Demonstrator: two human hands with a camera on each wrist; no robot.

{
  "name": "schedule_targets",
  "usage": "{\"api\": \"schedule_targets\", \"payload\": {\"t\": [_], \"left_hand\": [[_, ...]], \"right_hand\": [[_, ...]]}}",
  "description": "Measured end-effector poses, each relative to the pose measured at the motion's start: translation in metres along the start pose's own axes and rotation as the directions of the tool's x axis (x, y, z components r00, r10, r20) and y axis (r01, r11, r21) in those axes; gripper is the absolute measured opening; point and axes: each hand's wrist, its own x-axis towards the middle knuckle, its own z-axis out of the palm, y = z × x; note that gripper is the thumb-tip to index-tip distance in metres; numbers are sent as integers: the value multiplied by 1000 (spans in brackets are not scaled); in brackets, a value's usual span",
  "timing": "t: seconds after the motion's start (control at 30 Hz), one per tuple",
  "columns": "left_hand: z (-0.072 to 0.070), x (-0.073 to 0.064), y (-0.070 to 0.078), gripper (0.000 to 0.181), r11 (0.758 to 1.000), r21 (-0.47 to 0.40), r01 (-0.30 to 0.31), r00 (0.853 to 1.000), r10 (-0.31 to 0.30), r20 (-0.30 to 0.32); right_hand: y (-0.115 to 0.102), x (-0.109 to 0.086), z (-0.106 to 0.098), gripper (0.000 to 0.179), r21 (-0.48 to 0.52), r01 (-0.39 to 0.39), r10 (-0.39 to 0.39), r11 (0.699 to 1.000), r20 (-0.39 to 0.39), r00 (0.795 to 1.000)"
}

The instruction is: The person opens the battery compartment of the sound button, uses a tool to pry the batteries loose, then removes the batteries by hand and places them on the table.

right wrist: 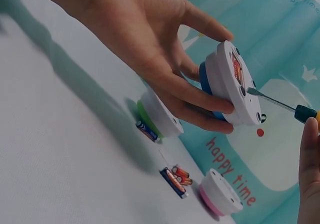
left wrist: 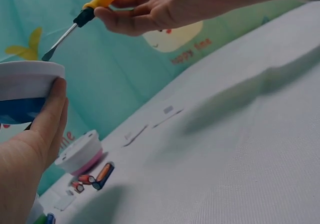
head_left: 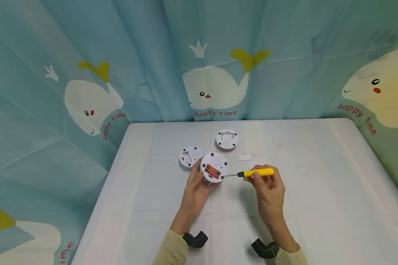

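My left hand holds up a round white device with a blue band, its perforated underside facing up. Two red batteries lie side by side in its uncovered compartment. Pinched in my right hand is a yellow-handled screwdriver, pointing left. Its flat tip is at the device's underside, by a dark round spot near the rim; whether it touches cannot be told. The left palm is partly hidden behind the device in the head view.
Two similar white devices lie behind on the white table, one with a green band, one with a pink band. Their battery compartments look vacant. Loose batteries lie near them. A thin white cover lies behind the right hand.
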Motion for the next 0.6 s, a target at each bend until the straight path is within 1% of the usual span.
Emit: {"api": "schedule_targets", "payload": {"t": [0.17,0.33,0.47,0.6], "left_hand": [[1,0,-1,56,1000,-11,-4,1000,4,-14],[2,1,-3,57,1000,9,3,1000,-3,-13],[2,1,-4,55,1000,8,3,1000,-3,-10],[2,1,-4,52,1000,11,-1,1000,2,-8]], "right_hand": [[1,0,0,19,3,3,-3,1000,-11,1000],[3,0,1,20,-14,-4,4,1000,-18,1000],[3,-1,0,20,-67,12,-12,998,6,1000],[2,0,-1,21,-141,49,-43,989,48,998]]}}
